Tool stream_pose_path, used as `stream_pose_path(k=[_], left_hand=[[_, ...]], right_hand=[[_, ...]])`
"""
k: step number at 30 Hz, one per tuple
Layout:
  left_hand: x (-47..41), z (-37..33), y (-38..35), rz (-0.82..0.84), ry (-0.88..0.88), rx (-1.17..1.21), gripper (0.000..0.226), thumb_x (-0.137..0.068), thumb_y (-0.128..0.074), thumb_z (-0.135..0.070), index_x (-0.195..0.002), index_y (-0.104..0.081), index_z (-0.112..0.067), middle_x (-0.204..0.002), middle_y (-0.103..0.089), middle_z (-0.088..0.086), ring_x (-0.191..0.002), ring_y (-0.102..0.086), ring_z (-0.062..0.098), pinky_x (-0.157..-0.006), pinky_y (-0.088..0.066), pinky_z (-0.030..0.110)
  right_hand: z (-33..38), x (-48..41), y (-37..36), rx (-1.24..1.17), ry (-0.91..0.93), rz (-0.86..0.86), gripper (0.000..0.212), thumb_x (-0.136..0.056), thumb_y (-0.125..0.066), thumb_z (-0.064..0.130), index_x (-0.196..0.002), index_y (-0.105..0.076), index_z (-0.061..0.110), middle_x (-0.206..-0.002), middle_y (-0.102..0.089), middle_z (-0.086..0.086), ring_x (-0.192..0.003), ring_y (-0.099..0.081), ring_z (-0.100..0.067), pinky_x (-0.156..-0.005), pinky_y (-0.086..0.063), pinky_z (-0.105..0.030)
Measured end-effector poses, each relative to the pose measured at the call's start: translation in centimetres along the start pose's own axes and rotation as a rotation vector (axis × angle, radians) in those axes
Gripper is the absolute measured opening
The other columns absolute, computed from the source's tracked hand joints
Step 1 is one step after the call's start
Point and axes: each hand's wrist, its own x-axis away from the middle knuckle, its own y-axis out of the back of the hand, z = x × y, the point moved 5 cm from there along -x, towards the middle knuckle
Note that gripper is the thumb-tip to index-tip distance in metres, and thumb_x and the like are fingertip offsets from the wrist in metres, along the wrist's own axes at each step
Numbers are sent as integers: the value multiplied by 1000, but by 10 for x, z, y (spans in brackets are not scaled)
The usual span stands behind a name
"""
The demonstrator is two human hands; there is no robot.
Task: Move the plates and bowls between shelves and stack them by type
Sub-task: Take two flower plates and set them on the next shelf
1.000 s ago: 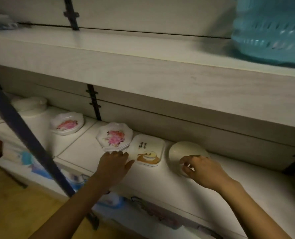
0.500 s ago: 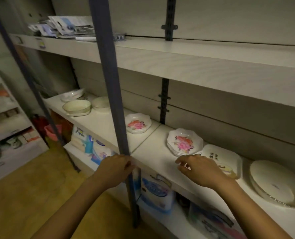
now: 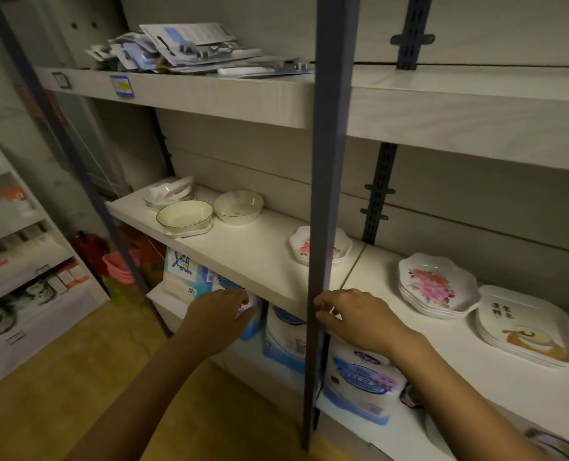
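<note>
On the middle shelf (image 3: 256,257) stand two cream bowls, one (image 3: 184,216) at the front on a flat dish, the other (image 3: 238,207) behind it. A small stack of dishes (image 3: 170,191) sits at the far left. A flowered scalloped plate (image 3: 339,247) shows partly behind the blue post. Further right are a stack of flowered plates (image 3: 434,286) and a stack of square picture plates (image 3: 526,327). My left hand (image 3: 214,319) hovers below the shelf's front edge, holding nothing. My right hand (image 3: 353,316) is at the shelf edge beside the post, fingers loosely curled, nothing in it.
A blue upright post (image 3: 326,194) crosses the view in front of the shelf. Packs of tissue (image 3: 359,380) fill the lower shelf. The upper shelf (image 3: 209,94) holds packaged goods (image 3: 190,48). A pink basket (image 3: 121,266) sits on the floor. Another rack (image 3: 17,261) stands at left.
The view has swung left, bringing the bowls at the left into clearer sight. Both hands have moved left along the shelf edge; my right hand has left the plates and is now at the post.
</note>
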Motion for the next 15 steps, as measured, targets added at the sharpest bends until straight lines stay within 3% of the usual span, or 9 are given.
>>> stream_pose_path(k=[5, 15], left_hand=[[-33, 45, 2, 17, -9, 14, 31, -94, -43, -36, -111, -55, -13, -119, -63, 3, -109, -60, 18, -86, -48, 25], [-131, 107, 5, 56, -137, 10, 30, -94, -40, -38, -104, -56, -14, -103, -64, 2, -95, -60, 15, -83, -49, 26]], right_hand=[[27, -53, -17, -59, -34, -46, 28, -95, -41, 31, -114, -59, 20, -109, -67, -3, -98, -64, -22, -81, -51, -32], [43, -150, -38, -135, -183, -50, 37, -95, -43, 28, -130, -49, 19, -124, -59, -7, -110, -57, -25, -92, -49, -34]])
